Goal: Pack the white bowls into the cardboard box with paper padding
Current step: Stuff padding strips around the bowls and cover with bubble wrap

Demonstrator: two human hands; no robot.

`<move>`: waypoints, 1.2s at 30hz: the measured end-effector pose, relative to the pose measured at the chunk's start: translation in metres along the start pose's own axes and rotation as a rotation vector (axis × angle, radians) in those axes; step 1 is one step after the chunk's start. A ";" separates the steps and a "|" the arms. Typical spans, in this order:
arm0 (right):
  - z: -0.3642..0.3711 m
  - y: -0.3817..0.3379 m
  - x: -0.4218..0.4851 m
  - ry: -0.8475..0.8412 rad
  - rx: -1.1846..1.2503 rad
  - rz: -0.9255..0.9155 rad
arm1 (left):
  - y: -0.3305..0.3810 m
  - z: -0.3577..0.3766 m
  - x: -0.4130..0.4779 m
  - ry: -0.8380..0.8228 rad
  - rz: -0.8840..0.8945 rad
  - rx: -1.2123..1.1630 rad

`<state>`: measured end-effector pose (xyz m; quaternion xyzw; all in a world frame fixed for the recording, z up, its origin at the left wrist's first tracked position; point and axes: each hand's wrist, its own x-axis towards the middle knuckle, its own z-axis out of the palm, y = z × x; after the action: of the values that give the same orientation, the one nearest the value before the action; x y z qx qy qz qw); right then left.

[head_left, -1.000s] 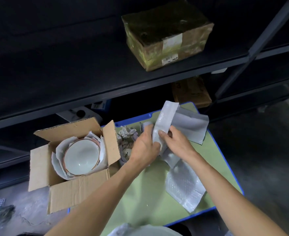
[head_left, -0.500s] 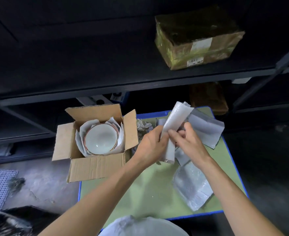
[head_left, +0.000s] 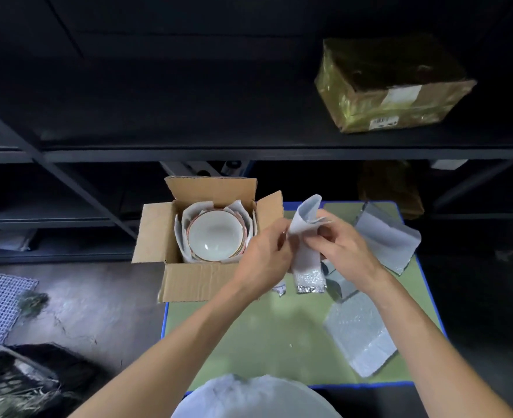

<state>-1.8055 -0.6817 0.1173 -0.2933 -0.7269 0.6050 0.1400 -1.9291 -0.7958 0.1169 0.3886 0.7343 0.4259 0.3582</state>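
Observation:
An open cardboard box [head_left: 189,280] stands on the left end of a small green table [head_left: 264,333]. Inside it a white bowl [head_left: 216,235] lies face up, on other bowls, ringed by white paper padding [head_left: 189,215]. To the right of the box, my left hand [head_left: 264,260] and my right hand [head_left: 345,251] both grip one rolled sheet of white padding [head_left: 306,260], held upright above the table. Its lower end is silvery bubble wrap.
More padding sheets lie on the table: one at the far right [head_left: 385,233], one near the front right [head_left: 358,336]. A white rounded object [head_left: 255,399] sits at the table's near edge. Dark metal shelving [head_left: 249,152] stands behind, with a wrapped parcel [head_left: 391,86] on it.
The view has swung so the box and table sit further right and nearer. Both hands have rolled the padding sheet tighter and hold it closer to the box.

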 end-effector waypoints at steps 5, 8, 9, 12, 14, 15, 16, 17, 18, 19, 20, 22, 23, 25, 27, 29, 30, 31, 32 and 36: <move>0.018 -0.022 -0.001 -0.031 -0.045 -0.080 | -0.007 -0.028 -0.013 -0.071 -0.031 -0.239; 0.030 -0.036 -0.003 -0.030 -0.003 -0.116 | -0.010 -0.045 -0.021 -0.126 -0.017 -0.408; 0.033 -0.038 -0.002 -0.022 0.027 -0.094 | -0.012 -0.051 -0.023 -0.146 -0.018 -0.471; 0.045 -0.042 0.000 -0.007 -0.039 -0.079 | -0.018 -0.064 -0.028 -0.187 -0.011 -0.550; 0.056 -0.040 0.000 -0.062 -0.033 -0.051 | -0.024 -0.068 -0.030 -0.163 0.013 -0.507; 0.062 -0.039 0.001 -0.072 -0.020 -0.006 | -0.029 -0.070 -0.031 -0.153 0.008 -0.498; 0.068 -0.037 0.001 -0.060 -0.014 0.043 | -0.034 -0.072 -0.032 -0.144 -0.011 -0.500; 0.074 -0.036 0.000 -0.033 -0.010 0.088 | -0.039 -0.074 -0.034 -0.133 -0.034 -0.498; 0.078 -0.035 -0.001 -0.018 -0.001 0.134 | -0.044 -0.077 -0.035 -0.119 -0.055 -0.491; 0.082 -0.033 -0.002 -0.024 -0.017 0.173 | -0.048 -0.079 -0.036 -0.103 -0.075 -0.478; 0.085 -0.031 -0.004 -0.055 -0.068 0.195 | -0.053 -0.082 -0.037 -0.087 -0.093 -0.473; 0.094 -0.029 -0.008 -0.133 -0.174 0.220 | -0.061 -0.085 -0.038 -0.058 -0.126 -0.485; 0.099 -0.030 -0.010 -0.139 -0.196 0.221 | -0.065 -0.087 -0.038 -0.055 -0.141 -0.481; 0.107 -0.032 -0.012 -0.090 -0.183 0.201 | -0.070 -0.091 -0.037 -0.083 -0.144 -0.421; 0.109 -0.033 -0.015 -0.045 -0.224 0.204 | -0.073 -0.093 -0.036 -0.123 -0.111 -0.272; 0.107 -0.033 -0.018 -0.001 -0.339 0.258 | -0.077 -0.097 -0.032 -0.112 -0.041 -0.049; 0.106 -0.032 -0.019 0.029 -0.430 0.299 | -0.079 -0.100 -0.029 -0.095 -0.004 0.043; 0.104 -0.031 -0.020 0.064 -0.527 0.341 | -0.080 -0.102 -0.023 -0.079 0.025 0.100; 0.104 -0.031 -0.021 0.101 -0.607 0.374 | -0.080 -0.104 -0.017 -0.071 0.050 0.135; 0.104 -0.035 -0.020 0.254 -0.774 0.375 | -0.078 -0.102 0.018 -0.092 0.315 0.396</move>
<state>-1.8571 -0.7797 0.1299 -0.5227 -0.8111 0.2625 -0.0040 -2.0452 -0.8414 0.0815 0.5796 0.7169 0.3061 0.2375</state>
